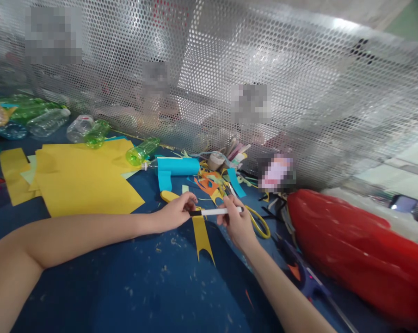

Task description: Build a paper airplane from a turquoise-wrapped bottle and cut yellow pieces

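Note:
Above the blue table, my two hands hold a white marker (212,212) with a black cap end, lying level between them. My left hand (174,213) pinches the black end with thumb and fingers. The fingers of my right hand (237,219) are closed round the white barrel near its other end. Just below the marker, a yellow paper strip (202,235) with a notched end lies on the table. A yellow loop handle (262,225) rests beside my right hand. Behind my hands lies a plastic bottle wrapped in blue paper (177,166).
Yellow paper sheets (87,175) lie at left, with a green bottle (143,150) and several more bottles behind. Paper scraps (209,182) lie beyond my hands. At right are a blue glue gun (308,280) and a red plastic bag (358,249). A perforated metal screen (209,55) borders the back.

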The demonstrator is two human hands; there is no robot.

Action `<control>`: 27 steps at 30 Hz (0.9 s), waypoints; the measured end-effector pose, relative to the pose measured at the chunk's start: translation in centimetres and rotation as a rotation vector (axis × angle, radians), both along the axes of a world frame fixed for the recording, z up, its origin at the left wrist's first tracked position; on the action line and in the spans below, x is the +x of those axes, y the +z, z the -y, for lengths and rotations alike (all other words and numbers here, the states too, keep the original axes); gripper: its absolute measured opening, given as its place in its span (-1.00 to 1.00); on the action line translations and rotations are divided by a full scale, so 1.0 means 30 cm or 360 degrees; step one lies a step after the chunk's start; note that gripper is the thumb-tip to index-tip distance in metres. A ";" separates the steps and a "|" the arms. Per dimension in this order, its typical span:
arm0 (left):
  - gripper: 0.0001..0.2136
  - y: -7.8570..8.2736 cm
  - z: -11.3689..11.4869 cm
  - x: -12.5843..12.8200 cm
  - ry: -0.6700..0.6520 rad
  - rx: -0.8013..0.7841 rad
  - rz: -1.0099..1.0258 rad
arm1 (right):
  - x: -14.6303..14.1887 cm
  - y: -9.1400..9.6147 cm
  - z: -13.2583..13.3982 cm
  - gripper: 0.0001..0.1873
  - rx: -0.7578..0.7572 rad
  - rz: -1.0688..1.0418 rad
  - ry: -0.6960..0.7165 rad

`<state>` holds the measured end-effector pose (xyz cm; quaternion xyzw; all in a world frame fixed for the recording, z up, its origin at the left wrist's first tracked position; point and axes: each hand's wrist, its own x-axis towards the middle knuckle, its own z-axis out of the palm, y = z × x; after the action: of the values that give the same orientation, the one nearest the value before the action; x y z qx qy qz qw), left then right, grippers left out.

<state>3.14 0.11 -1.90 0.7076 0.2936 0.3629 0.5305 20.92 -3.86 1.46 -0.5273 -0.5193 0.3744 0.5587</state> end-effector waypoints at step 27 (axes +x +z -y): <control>-0.74 0.031 0.024 -0.010 -0.0037 0.0333 -0.0246 | 0.112 0.046 -0.065 -0.67 0.0311 -0.0102 -0.0545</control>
<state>2.85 -0.61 -0.97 0.7882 0.2860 0.3298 0.4337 24.28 -1.91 2.83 -0.5391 -0.4379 0.2383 0.6788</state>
